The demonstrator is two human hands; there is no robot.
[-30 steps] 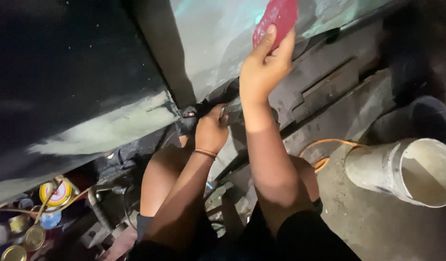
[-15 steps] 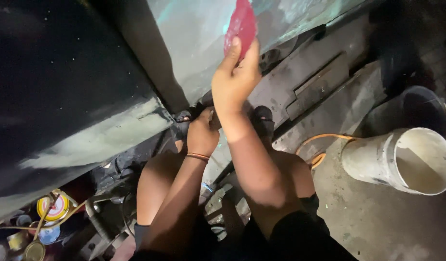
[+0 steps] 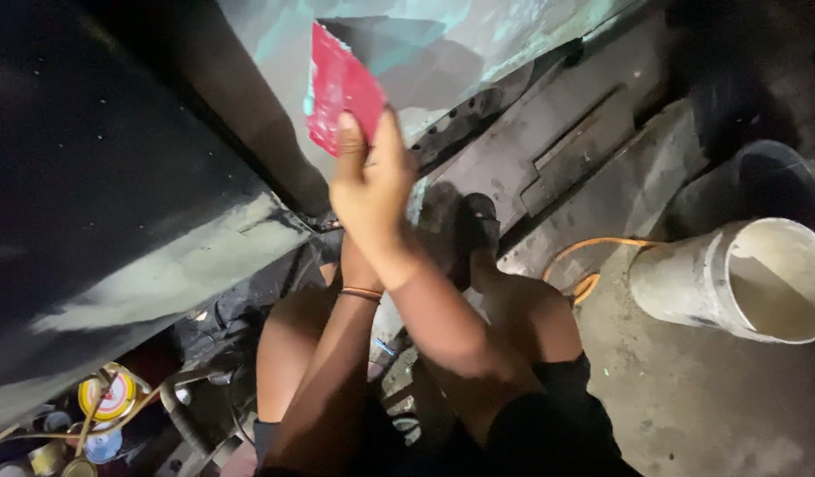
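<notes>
My right hand (image 3: 372, 181) is raised and grips a red flat sheet (image 3: 339, 87), pressed against a pale greenish-grey vehicle panel (image 3: 478, 44). My left hand is almost wholly hidden behind the right forearm; only its wrist with a thin bracelet (image 3: 362, 292) shows, low by the dark seam where the black panel (image 3: 90, 177) meets the pale one. What the left hand holds is hidden. My bare knees (image 3: 293, 344) are bent below.
A dirty white bucket (image 3: 734, 283) lies on its side at right, with a dark tub (image 3: 769, 181) behind it. An orange hose (image 3: 593, 252) curls on the concrete floor. Several small tins (image 3: 107, 402) and cords sit at lower left. Grey metal chassis plates (image 3: 584, 150) run diagonally.
My right hand with the red sheet has slid leftward across the pale panel. The left hand, earlier visible at the seam, is now covered by the right forearm.
</notes>
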